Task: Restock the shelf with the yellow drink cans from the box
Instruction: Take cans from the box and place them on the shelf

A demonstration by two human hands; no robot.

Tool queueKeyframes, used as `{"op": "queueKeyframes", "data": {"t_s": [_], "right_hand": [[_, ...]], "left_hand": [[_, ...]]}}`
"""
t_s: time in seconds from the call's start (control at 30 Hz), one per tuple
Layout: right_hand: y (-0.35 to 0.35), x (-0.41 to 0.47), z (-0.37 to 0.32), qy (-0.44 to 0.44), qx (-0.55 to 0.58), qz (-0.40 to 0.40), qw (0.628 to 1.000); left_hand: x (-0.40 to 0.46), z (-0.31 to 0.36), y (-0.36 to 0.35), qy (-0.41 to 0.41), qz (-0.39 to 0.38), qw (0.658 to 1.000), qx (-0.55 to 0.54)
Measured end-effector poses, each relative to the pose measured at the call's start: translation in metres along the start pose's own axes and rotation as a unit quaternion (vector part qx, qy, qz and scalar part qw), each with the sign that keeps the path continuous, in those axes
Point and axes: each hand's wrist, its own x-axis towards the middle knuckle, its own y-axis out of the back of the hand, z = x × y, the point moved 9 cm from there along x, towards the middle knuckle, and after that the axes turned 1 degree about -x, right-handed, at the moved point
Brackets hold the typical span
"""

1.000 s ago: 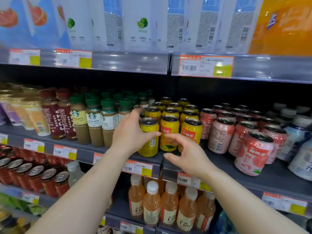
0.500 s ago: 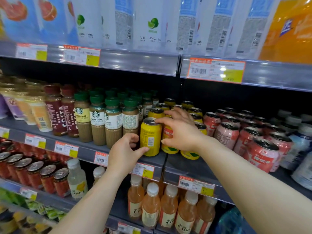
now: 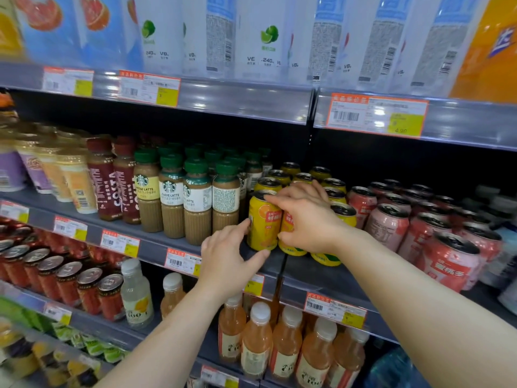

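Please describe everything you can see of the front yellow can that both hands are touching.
The front yellow can stands upright at the front edge of the grey shelf, just right of the Starbucks latte bottles. It looks like metal, with a dark top, an orange fruit picture and a red label patch. The left hand touches its lower left side with fingertips; the right hand rests on its rim and right side. More yellow cans stand behind.

Grey shelf (image 3: pixel 156 242) under cans (image 3: pixel 263 228), bottles (image 3: pixel 197 203)

Drink cans (image 3: pixel 263 222) stand on the shelf (image 3: pixel 156 242), right of latte bottles (image 3: pixel 197 203).
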Motion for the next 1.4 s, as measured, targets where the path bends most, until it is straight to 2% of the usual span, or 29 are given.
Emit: {"op": "queueKeyframes", "data": {"t_s": [0.1, 0.27, 0.4, 0.53, 0.63, 0.73, 1.0, 1.13, 1.23, 1.4], "right_hand": [[-0.002, -0.001, 0.0, -0.003, 0.004, 0.001, 1.0], [0.002, -0.002, 0.002, -0.015, 0.049, -0.01, 0.999], [0.004, -0.001, 0.002, -0.017, 0.083, -0.025, 0.996], [0.005, -0.001, -0.008, 0.003, 0.1, -0.041, 0.994], [0.007, -0.001, -0.012, 0.011, 0.141, -0.053, 0.989], [0.009, 0.001, -0.005, -0.004, 0.102, -0.044, 0.994], [0.008, 0.002, -0.015, 0.001, 0.142, -0.049, 0.989], [0.024, -0.012, 0.022, -0.082, 0.138, -0.014, 0.987], [0.026, -0.029, 0.053, -0.143, 0.135, -0.009, 0.98], [0.016, -0.061, 0.066, -0.174, 0.15, 0.032, 0.973]], "left_hand": [[-0.006, 0.0, -0.002, -0.028, 0.0, 1.0, 0.006], [-0.004, -0.004, -0.008, -0.02, -0.031, 0.998, 0.06], [-0.008, 0.009, -0.003, -0.052, 0.012, 0.997, 0.064], [-0.008, 0.004, -0.015, -0.038, -0.037, 0.994, 0.095], [-0.006, 0.007, -0.012, -0.033, -0.034, 0.997, 0.06], [-0.009, 0.013, -0.003, -0.055, -0.009, 0.998, 0.014], [-0.002, 0.003, -0.006, -0.033, -0.051, 0.998, 0.024], [-0.016, 0.009, -0.001, -0.06, -0.042, 0.997, 0.013], [-0.023, 0.009, -0.011, -0.072, -0.076, 0.994, 0.033], [-0.019, 0.005, -0.019, -0.063, -0.088, 0.993, 0.046]]}}
